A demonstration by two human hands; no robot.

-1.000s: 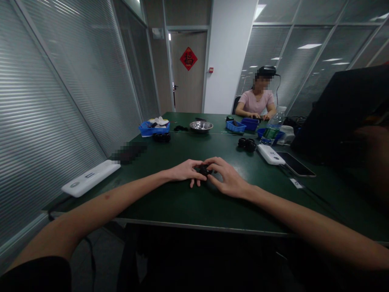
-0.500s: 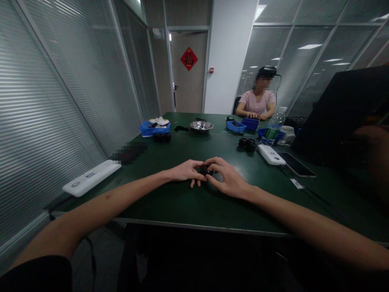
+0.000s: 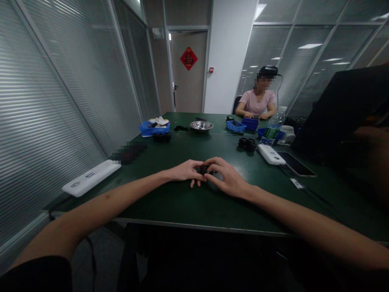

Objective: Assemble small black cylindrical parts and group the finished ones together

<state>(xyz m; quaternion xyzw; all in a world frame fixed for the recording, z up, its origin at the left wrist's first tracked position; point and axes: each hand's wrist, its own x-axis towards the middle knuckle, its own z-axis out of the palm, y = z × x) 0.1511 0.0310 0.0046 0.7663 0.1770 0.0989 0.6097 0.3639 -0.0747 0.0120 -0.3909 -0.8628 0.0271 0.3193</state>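
A small black part (image 3: 205,170) is held between my two hands, just above the green table (image 3: 170,207). My left hand (image 3: 188,170) grips it from the left with thumb and forefinger, its lower fingers hanging beneath. From the right, my right hand (image 3: 224,177) has its fingertips and thumb closed round the same part. Fingers cover much of the part, so its shape is hard to tell. Beyond my hands, black round pieces (image 3: 247,144) stand to the right and similar black pieces (image 3: 162,137) to the left.
Farther back are a metal bowl (image 3: 201,127), a filled blue basket (image 3: 154,128) and a small blue tray (image 3: 236,126). At right stand a bottle (image 3: 271,130), a white power bank (image 3: 271,155) and a phone (image 3: 296,164). A person (image 3: 257,101) sits across the table.
My hands have barely moved; the black part between my fingers looks slightly turned. Across the table, the person's hands have shifted a little.
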